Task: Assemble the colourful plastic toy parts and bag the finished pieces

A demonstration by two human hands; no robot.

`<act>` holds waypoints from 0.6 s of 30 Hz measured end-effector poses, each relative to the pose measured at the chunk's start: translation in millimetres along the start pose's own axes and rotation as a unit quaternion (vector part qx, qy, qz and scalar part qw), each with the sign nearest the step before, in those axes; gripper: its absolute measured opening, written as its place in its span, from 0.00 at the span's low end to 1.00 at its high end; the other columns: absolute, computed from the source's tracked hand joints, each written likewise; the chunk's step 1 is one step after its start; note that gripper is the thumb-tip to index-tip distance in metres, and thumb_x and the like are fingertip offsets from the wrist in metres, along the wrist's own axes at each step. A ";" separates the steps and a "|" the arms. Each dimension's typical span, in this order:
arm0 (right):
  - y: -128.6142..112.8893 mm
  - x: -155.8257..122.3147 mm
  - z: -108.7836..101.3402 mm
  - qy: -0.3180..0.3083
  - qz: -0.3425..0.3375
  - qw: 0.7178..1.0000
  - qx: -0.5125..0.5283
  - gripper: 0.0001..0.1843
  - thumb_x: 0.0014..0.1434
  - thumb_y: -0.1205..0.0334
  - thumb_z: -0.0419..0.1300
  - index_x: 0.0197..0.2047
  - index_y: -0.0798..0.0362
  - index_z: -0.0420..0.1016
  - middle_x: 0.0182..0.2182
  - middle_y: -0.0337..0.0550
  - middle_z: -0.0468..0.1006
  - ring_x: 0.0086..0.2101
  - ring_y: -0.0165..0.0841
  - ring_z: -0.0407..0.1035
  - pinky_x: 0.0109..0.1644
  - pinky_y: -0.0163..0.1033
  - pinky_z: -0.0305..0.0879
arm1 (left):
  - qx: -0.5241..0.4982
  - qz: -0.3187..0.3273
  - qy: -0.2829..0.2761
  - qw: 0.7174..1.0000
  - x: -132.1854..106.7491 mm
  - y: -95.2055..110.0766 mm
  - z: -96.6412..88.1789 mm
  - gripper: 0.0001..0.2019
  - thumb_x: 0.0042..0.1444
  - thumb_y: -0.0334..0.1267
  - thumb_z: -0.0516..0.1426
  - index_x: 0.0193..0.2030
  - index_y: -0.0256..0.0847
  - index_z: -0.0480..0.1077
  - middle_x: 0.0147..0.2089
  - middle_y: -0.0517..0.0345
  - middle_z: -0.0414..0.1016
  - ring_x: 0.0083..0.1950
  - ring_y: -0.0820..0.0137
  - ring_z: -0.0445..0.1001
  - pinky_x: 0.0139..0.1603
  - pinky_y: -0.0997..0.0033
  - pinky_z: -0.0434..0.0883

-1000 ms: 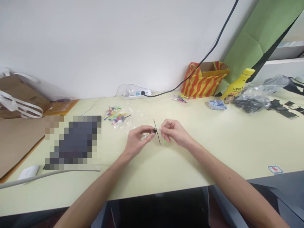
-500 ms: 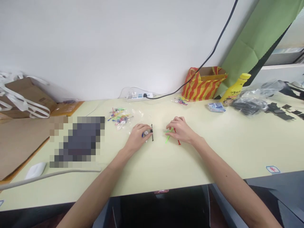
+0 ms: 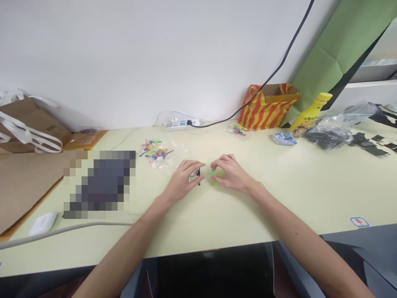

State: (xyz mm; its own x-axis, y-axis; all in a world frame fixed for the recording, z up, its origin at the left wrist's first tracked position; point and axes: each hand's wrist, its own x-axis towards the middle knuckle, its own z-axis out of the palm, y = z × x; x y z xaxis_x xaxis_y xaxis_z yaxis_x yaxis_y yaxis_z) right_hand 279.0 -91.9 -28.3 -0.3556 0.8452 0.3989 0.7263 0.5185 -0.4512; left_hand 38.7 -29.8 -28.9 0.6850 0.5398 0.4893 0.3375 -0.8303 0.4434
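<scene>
My left hand (image 3: pixel 180 181) rests on the table with thumb and fingertips apart, curved around a thin black stick-like piece (image 3: pixel 199 179). A small whitish piece (image 3: pixel 191 177) shows inside that curve, partly covered by the fingers. Across a narrow gap, my right hand (image 3: pixel 233 173) faces it, fingers arched and thumb apart. Bright green plastic pieces (image 3: pixel 212 174) show at and under its thumb; the hand hides the rest of them.
Clear plastic bags with colourful small pieces (image 3: pixel 158 154) lie behind my left hand. Farther back are a power strip (image 3: pixel 181 123), a striped bag (image 3: pixel 263 112), a yellow bottle (image 3: pixel 310 117) and a blue-white packet (image 3: pixel 284 139). A blurred dark object (image 3: pixel 105 182) is at left.
My right hand has shifted slightly left, and the red stick beneath it no longer shows. The left thumb and fingers have extended farther past the black piece, narrowing the gap between hands.
</scene>
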 end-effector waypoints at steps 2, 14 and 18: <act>-7.5 -0.2 1.7 0.003 -0.001 0.999 0.035 0.13 0.62 0.59 0.63 0.47 0.50 0.66 0.44 0.45 0.79 0.46 0.39 0.68 0.57 0.48 0.55 | -0.012 0.037 -0.030 0.999 -0.3 2.2 0.9 0.17 0.67 0.40 0.59 0.61 0.49 0.70 0.56 0.50 0.76 0.58 0.62 0.73 0.60 0.54 0.72; -9.9 0.7 -11.8 -0.016 0.021 0.995 0.093 0.11 0.67 0.50 0.61 0.45 0.49 0.72 0.41 0.43 0.80 0.46 0.39 0.68 0.56 0.47 0.56 | -0.028 0.040 -0.071 0.996 0.7 8.8 -2.7 0.10 0.66 0.41 0.60 0.52 0.45 0.73 0.48 0.52 0.79 0.52 0.62 0.74 0.57 0.57 0.71; 10.4 -1.9 -28.9 0.003 0.041 0.998 -0.038 0.12 0.69 0.55 0.58 0.35 0.51 0.76 0.33 0.45 0.81 0.39 0.39 0.65 0.50 0.48 0.52 | -0.035 -0.008 -0.055 0.998 -0.4 11.0 -3.7 0.07 0.65 0.40 0.59 0.48 0.43 0.70 0.47 0.52 0.77 0.52 0.63 0.75 0.57 0.59 0.71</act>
State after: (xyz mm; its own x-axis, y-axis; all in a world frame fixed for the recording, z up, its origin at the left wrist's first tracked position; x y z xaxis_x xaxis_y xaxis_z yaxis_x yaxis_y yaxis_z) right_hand 304.2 -91.9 -10.7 -0.2890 0.8836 0.3684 0.7957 0.4357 -0.4208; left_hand 39.7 -38.6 -21.4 0.7477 0.5309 0.3988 0.3052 -0.8082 0.5036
